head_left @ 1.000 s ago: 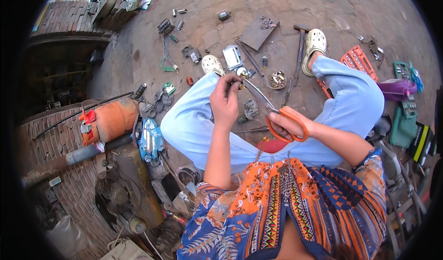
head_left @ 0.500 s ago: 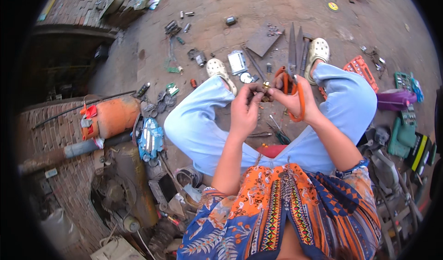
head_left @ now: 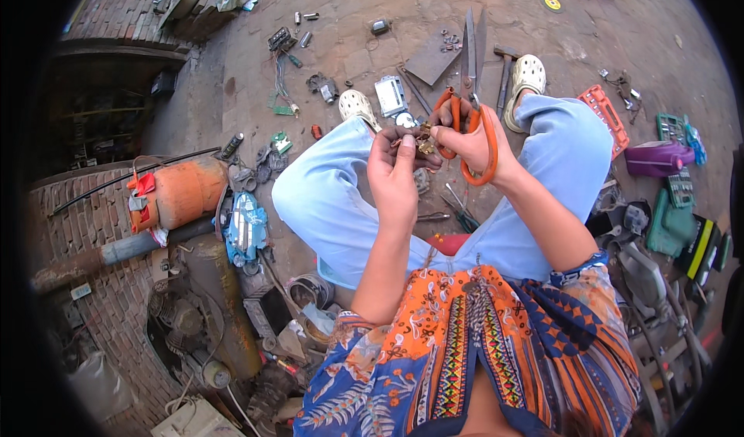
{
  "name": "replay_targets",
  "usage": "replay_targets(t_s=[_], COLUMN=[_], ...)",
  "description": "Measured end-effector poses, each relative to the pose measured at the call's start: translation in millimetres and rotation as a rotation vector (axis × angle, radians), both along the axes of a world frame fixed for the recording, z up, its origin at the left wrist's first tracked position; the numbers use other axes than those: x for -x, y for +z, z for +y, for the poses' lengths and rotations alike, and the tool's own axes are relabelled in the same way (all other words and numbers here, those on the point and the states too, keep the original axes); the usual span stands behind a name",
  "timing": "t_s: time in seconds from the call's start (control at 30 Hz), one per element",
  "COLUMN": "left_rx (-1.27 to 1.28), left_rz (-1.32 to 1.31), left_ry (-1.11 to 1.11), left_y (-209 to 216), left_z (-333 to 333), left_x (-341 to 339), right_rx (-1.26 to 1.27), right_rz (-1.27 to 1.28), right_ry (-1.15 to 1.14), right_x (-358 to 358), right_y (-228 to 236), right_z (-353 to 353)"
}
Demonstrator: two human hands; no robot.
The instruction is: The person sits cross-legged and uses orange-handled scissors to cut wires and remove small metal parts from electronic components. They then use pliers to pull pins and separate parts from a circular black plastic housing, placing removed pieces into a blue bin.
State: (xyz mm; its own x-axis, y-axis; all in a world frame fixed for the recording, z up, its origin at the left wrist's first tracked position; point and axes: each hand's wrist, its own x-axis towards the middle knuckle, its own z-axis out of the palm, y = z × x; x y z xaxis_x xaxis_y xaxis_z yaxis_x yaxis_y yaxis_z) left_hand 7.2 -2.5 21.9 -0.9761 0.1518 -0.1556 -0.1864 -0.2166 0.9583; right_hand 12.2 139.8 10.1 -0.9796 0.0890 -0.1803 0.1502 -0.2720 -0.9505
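Observation:
My left hand (head_left: 397,155) pinches a small brass-coloured metal part (head_left: 425,147) between closed fingers, above the ground between my bent legs. My right hand (head_left: 470,141) carries a large pair of metal shears (head_left: 469,61), its orange handles looped about the fingers. The long blades point away from me, slightly apart and clear of the brass part. Right thumb and fingertips also reach the part, meeting the left fingers there. The part's exact kind is too small to make out.
Beyond my feet lie a metal plate (head_left: 432,59) with small pieces, a hammer (head_left: 504,77) and a white-blue case (head_left: 395,100). Pliers (head_left: 466,218) lie between my legs. An orange tool tray (head_left: 604,119) and purple case (head_left: 657,158) sit right; an orange cylinder (head_left: 186,193) lies left.
Both hands have shifted a little left and away from me with the brass part and shears. The shears now stand farther from the hammer, and more of their orange handles shows.

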Motion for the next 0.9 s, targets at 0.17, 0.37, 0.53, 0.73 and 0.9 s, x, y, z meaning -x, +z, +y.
replay_targets(t_s=[0.17,0.37,0.53,0.73,0.9], left_rx=[-0.030,0.058,0.101,0.274,0.254], left_rz=[-0.076,-0.225,-0.136,0.333,0.430], left_ry=[0.011,-0.200,-0.160,0.153,0.303], left_y=[-1.6,13.3,20.1,18.8,24.1], left_z=[2.9,-14.8,-12.4,-9.9,-10.1], left_x=[1.8,12.8,17.4,30.0,32.1], right_rx=[0.145,0.018,-0.371,-0.736,-0.816], right_rz=[0.059,0.144,0.302,0.250,0.131], right_ry=[-0.054,0.061,0.010,0.026,0.195], right_x=[0.8,-3.8,-0.7,-8.5,-15.4], right_y=[-3.3,-2.1,-0.5,6.1,-11.8], right_z=[-2.4,7.2,7.4,9.4,-2.9])
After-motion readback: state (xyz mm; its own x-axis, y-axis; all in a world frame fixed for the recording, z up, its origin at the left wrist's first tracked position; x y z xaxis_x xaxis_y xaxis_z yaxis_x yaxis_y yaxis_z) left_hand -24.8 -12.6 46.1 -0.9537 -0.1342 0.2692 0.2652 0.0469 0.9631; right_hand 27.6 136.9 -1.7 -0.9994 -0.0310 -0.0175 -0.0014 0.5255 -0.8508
